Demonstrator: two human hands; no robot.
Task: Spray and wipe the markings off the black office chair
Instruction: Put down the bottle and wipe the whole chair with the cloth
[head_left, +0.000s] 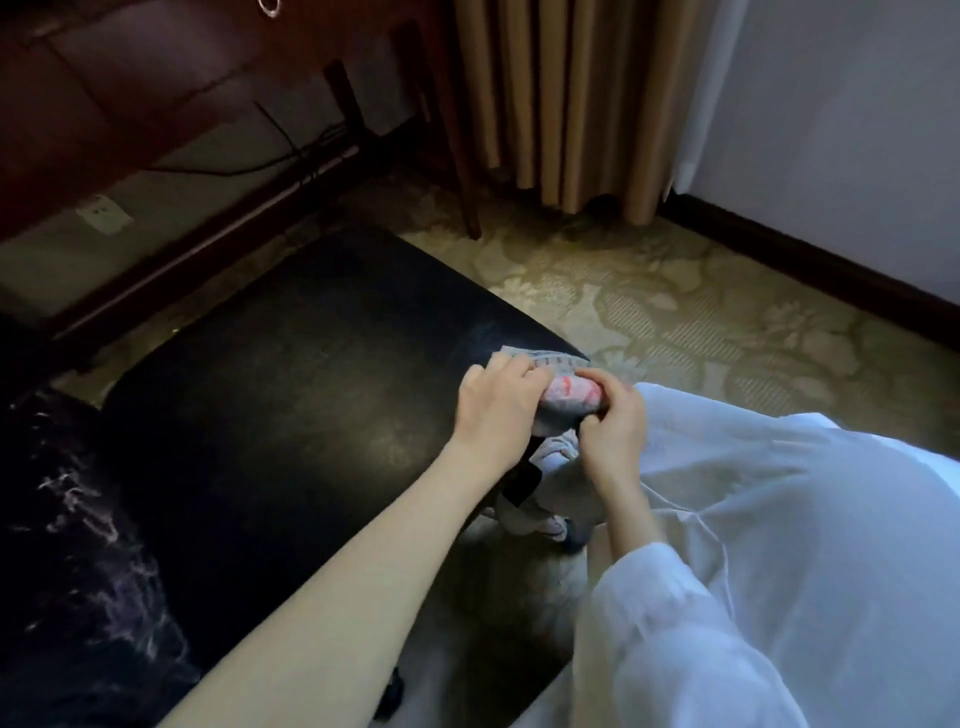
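The black office chair's seat (291, 395) fills the middle left of the view, its leather dull and dark. Over its front right corner both hands hold a grey striped cloth (719, 397) stained with red smears. My left hand (498, 400) grips the cloth's left side with fingers curled over it. My right hand (613, 421) pinches its right end. The chair back (78, 545) at lower left shows pale scuffed streaks. No spray bottle is in view.
A dark wooden desk (130, 88) with cables beneath stands at the upper left. Beige curtains (561, 104) hang at the top centre, a white wall (831, 130) to the right. Patterned carpet (701, 312) lies beyond the chair. My white clothing (779, 571) fills the lower right.
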